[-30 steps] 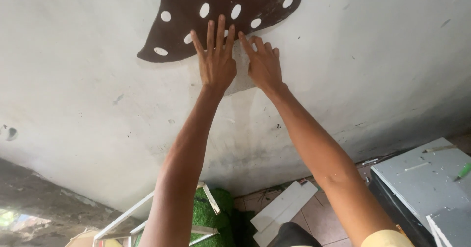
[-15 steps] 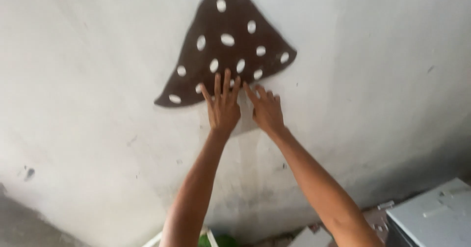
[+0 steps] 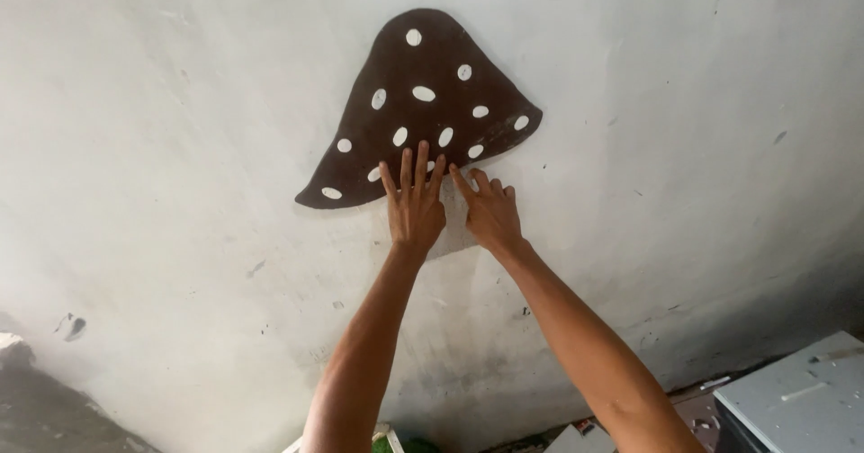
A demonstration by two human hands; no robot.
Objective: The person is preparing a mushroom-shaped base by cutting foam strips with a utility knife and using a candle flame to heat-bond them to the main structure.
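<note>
While both arms reach up from the bottom of the head view, the left hand and right hand lie flat against a pale, scuffed wall, side by side and nearly touching. They're pressing on a pale stem piece that shows only as a lighter sliver between and just under the palms; most of it is hidden, so I can't tell its full outline. Right above sits a dark brown mushroom cap with white oval spots, flat on the wall.

Left fingers are straight and slightly spread, tips overlapping the cap's lower edge. Right fingers are a bit more bunched and bent, tips right at the edge of the cap. Neither hand pinches anything, it's all open-palm pressure.

My guess at what could go wrong: the stem could slip or end up crooked under the cap if one palm pushes harder than the other, and that rough, dusty-looking wall might not grip it well, so a corner could peel once the hands lift. Pushing upward could also ruck up the cap's bottom edge where the fingertips overlap it.

Down in the lower right corner there's a grey box, well apart from all this.
</note>
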